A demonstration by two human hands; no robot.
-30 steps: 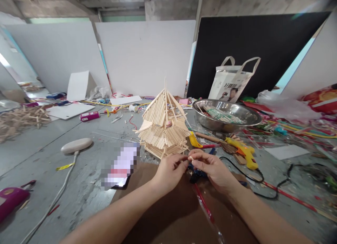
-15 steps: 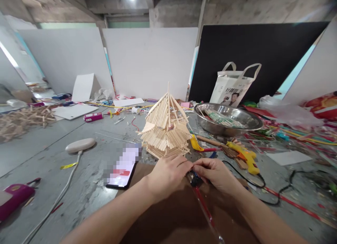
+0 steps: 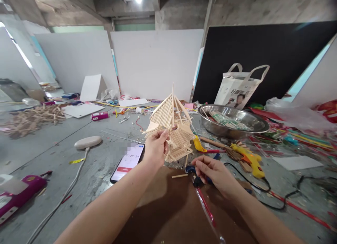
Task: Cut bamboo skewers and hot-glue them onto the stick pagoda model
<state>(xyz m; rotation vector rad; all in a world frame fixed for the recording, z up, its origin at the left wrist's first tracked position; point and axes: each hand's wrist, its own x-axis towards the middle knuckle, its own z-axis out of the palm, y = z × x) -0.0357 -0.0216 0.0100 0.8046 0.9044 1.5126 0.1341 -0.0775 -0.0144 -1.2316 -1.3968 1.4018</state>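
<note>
A tiered tower model made of pale wooden sticks [image 3: 172, 124] is tilted up off the floor, with my left hand [image 3: 156, 149] gripping its left side. My right hand [image 3: 212, 172] rests lower right, fingers curled over a dark blue and black tool [image 3: 196, 179] with a red handle that lies on a brown board [image 3: 171, 209]. A loose wooden stick [image 3: 180, 175] lies on the board between my hands.
A phone [image 3: 128, 161] lies left of my left hand. A steel bowl [image 3: 233, 119] holding sticks, a yellow glue gun [image 3: 250, 160] with black cord, a white tote bag [image 3: 240, 88], a stick pile [image 3: 31, 117] at left and scattered craft scraps surround the work spot.
My hands were pinched together in front of the model; my left hand has since risen and taken hold of the model, tilting it up. A stick now lies on the board.
</note>
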